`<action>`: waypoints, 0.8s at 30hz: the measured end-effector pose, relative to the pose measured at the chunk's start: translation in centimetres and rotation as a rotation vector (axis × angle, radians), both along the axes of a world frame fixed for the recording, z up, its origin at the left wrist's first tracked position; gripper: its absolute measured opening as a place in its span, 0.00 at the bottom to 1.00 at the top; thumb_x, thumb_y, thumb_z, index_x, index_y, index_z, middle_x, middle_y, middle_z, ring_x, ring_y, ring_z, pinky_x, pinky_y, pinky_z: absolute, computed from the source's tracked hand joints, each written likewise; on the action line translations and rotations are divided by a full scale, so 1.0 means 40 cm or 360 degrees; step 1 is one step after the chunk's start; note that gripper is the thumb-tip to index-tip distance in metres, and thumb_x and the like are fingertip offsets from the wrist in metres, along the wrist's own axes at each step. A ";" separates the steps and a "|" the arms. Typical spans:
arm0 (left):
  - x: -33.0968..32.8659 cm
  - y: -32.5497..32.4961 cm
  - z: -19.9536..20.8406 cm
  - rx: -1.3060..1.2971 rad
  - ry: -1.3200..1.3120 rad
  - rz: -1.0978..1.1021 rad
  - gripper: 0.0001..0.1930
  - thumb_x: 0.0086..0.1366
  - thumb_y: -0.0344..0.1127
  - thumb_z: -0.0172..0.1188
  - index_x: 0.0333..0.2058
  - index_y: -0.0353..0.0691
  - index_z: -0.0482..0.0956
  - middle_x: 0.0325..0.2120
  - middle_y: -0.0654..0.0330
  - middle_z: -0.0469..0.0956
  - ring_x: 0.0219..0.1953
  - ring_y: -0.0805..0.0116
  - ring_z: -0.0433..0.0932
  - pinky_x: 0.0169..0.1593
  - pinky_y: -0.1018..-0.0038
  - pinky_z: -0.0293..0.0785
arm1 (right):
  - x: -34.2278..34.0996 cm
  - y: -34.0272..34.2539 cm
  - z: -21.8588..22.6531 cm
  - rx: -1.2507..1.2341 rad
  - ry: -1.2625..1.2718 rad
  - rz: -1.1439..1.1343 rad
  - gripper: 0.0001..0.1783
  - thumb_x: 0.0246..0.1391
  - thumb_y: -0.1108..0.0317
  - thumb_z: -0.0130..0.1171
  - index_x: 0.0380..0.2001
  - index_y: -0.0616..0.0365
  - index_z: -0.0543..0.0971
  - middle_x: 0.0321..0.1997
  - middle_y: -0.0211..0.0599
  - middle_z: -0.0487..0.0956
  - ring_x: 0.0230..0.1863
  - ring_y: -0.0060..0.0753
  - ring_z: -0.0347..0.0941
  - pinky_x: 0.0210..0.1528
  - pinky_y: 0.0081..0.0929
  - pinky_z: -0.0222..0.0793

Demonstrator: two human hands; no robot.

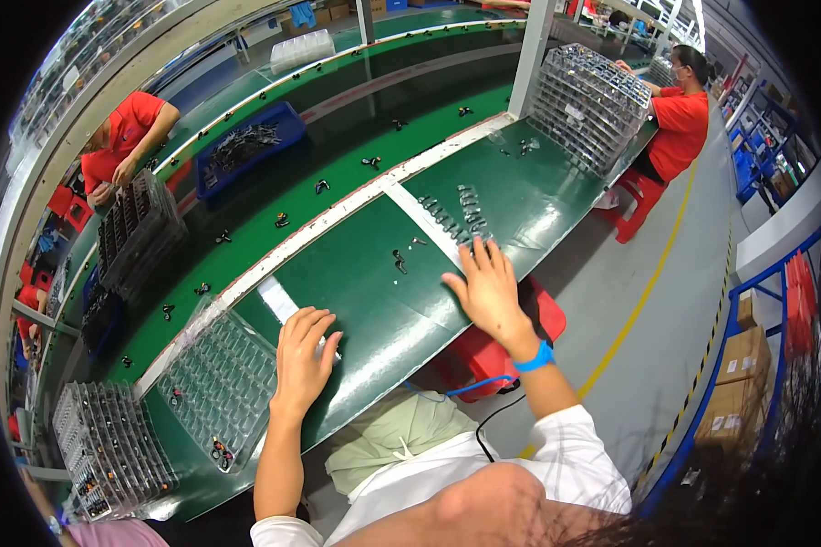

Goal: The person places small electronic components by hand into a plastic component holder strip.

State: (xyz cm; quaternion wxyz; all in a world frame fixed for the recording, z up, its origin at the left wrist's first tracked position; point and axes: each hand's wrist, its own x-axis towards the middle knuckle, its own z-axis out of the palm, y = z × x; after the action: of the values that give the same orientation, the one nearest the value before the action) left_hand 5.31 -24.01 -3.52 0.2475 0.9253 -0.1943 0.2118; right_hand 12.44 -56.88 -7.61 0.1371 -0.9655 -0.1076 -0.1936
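Note:
My left hand [305, 357] lies palm down on the green tabletop [365, 310], its fingers stretched and close together, with nothing visible in it. A white strip [277, 299] on the surface lies just beyond its fingers, and a clear moulded tray [214, 374] is beside it on the left. Two small parts sit in that tray. My right hand [491, 290], a blue band on its wrist, is open with the thumb apart, at the near end of two rows of small dark parts [472, 210]. A loose dark part [400, 262] lies between my hands.
Stacks of clear trays stand at the left [109, 447] and far right [593, 105]. Beyond a pale ledge [337, 202], a green conveyor belt [347, 175] carries scattered small parts. A blue bin [251, 149] and co-workers in red shirts are nearby. A red stool [483, 360] stands below the table edge.

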 end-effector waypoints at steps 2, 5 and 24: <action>0.002 -0.016 0.012 0.0012 -0.0003 -0.0013 0.15 0.60 0.28 0.71 0.47 0.35 0.84 0.49 0.54 0.82 0.57 0.50 0.77 0.60 0.58 0.73 | -0.050 0.030 0.011 0.0052 -0.0072 0.0050 0.32 0.65 0.50 0.61 0.63 0.62 0.75 0.68 0.63 0.71 0.68 0.70 0.65 0.68 0.60 0.60; 0.004 -0.057 0.034 0.0057 -0.0048 -0.0081 0.17 0.60 0.28 0.70 0.49 0.35 0.83 0.50 0.53 0.82 0.56 0.49 0.78 0.60 0.58 0.74 | -0.057 0.011 0.053 0.0119 -0.0082 0.0122 0.28 0.64 0.54 0.62 0.60 0.62 0.76 0.65 0.61 0.74 0.66 0.69 0.67 0.65 0.57 0.65; 0.048 -0.463 -0.122 0.0287 -0.0319 -0.0415 0.21 0.59 0.39 0.72 0.49 0.38 0.81 0.51 0.57 0.82 0.57 0.55 0.78 0.57 0.62 0.76 | 0.489 -0.166 0.068 0.0222 0.0322 0.0338 0.18 0.56 0.58 0.71 0.47 0.55 0.87 0.49 0.50 0.80 0.56 0.55 0.77 0.61 0.44 0.73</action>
State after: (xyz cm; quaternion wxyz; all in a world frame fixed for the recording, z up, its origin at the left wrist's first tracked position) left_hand 7.22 -42.52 -8.40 0.1682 0.8849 -0.3545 0.2508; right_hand 31.99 -63.54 -4.90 0.2337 -0.9514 -0.1810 -0.0868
